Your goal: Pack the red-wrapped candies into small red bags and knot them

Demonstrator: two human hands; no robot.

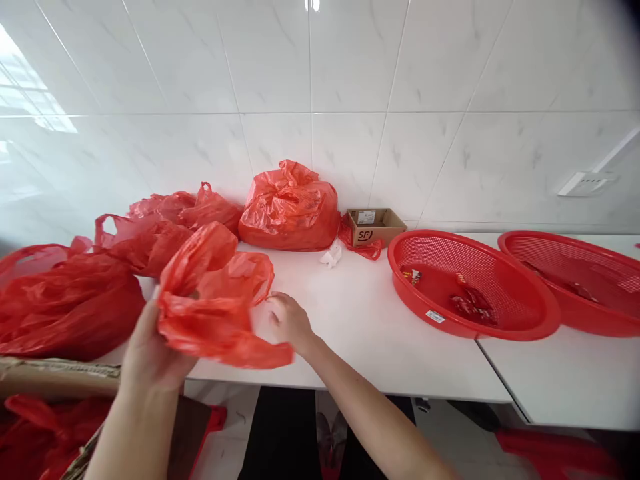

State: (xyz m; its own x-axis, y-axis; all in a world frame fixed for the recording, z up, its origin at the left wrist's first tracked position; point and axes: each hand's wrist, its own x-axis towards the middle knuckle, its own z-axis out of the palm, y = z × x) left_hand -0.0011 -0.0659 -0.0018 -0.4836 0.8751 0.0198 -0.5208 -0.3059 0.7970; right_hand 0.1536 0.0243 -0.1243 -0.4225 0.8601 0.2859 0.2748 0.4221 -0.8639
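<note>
A red plastic bag (215,327) hangs in the air over the front of the white table, its mouth spread wide. My left hand (157,353) grips it at the left side, with most fingers hidden behind the plastic. At the bag's right edge, my right hand (289,321) is closed in a pinch on the rim. Whether anything lies inside the bag I cannot tell. Just beyond it are more red plastic bags (155,240), bunched together on the table.
A large tied red bag (290,210) stands against the tiled wall, beside a small cardboard box (375,227) and crumpled white tissue (331,255). Two red baskets (543,313) (610,325) at right hold small wrapped packets. A carton (60,379) with red bags is at lower left.
</note>
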